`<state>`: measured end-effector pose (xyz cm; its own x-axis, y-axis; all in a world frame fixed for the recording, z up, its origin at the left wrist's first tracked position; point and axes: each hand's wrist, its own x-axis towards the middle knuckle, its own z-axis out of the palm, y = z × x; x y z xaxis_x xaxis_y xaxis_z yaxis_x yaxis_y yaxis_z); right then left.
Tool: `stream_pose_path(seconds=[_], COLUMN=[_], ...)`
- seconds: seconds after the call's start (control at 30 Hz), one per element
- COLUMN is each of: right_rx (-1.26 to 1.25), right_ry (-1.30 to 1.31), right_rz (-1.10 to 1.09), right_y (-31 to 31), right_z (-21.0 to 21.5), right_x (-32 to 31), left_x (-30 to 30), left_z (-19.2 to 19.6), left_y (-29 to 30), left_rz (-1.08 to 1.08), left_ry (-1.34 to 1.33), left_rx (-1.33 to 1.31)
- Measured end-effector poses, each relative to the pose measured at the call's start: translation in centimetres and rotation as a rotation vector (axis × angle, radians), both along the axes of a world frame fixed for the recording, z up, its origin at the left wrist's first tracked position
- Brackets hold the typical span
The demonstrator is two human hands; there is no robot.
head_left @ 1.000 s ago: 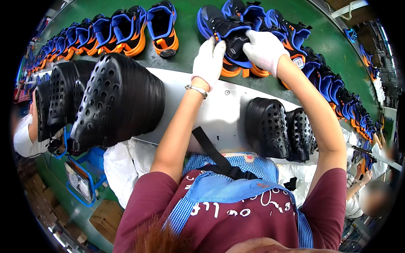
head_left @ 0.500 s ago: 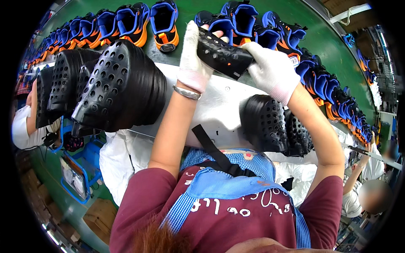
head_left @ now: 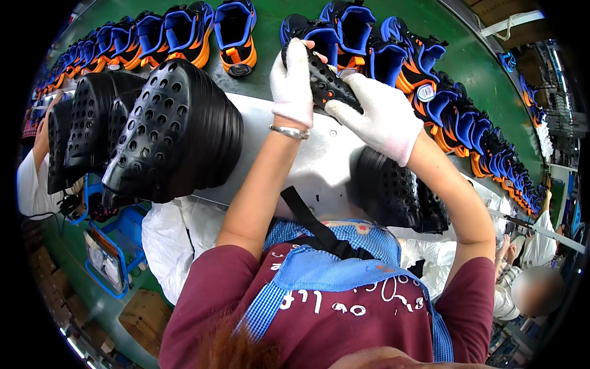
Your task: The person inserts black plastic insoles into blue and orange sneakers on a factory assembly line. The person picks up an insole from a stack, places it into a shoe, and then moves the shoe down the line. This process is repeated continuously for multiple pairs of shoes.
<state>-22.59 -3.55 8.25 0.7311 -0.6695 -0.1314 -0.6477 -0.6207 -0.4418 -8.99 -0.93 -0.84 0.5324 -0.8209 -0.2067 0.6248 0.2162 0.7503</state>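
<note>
Both my hands wear white gloves and grip one dark shoe (head_left: 327, 84), turned so its black sole with orange spots faces up. My left hand (head_left: 292, 81) clasps its left end, and my right hand (head_left: 377, 115) holds the right end from below. The shoe hangs over the grey metal shelf (head_left: 319, 161), just in front of the green conveyor belt (head_left: 270, 61). On that belt stand rows of blue and orange shoes (head_left: 234, 34), several to the left and more curving off to the right (head_left: 442, 104).
Stacks of black perforated insoles lean on the shelf, a large stack (head_left: 166, 135) at left and a smaller one (head_left: 393, 190) under my right forearm. White bags (head_left: 169, 237) hang below. Other workers sit at far left (head_left: 37, 178) and lower right (head_left: 534, 289).
My hands picked a shoe off the belt, brought it toward me and turned it sole up. My left hand shifted around its end.
</note>
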Motion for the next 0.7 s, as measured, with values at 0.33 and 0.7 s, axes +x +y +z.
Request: stream_pose_path(seconds=[0.33, 0.7], right_rx=[0.021, 0.083], right_ry=[0.155, 0.473], right_rz=[-0.031, 0.154], right_y=[-3.8, -11.3], right_z=[1.0, -1.6], right_x=[1.6, 7.1], left_x=[1.0, 1.1], left_z=[-1.3, -2.9], left_y=[-2.1, 2.2], left_rz=[-0.206, -0.051], left_ry=[-0.443, -1.392], left_rx=[0.307, 0.188])
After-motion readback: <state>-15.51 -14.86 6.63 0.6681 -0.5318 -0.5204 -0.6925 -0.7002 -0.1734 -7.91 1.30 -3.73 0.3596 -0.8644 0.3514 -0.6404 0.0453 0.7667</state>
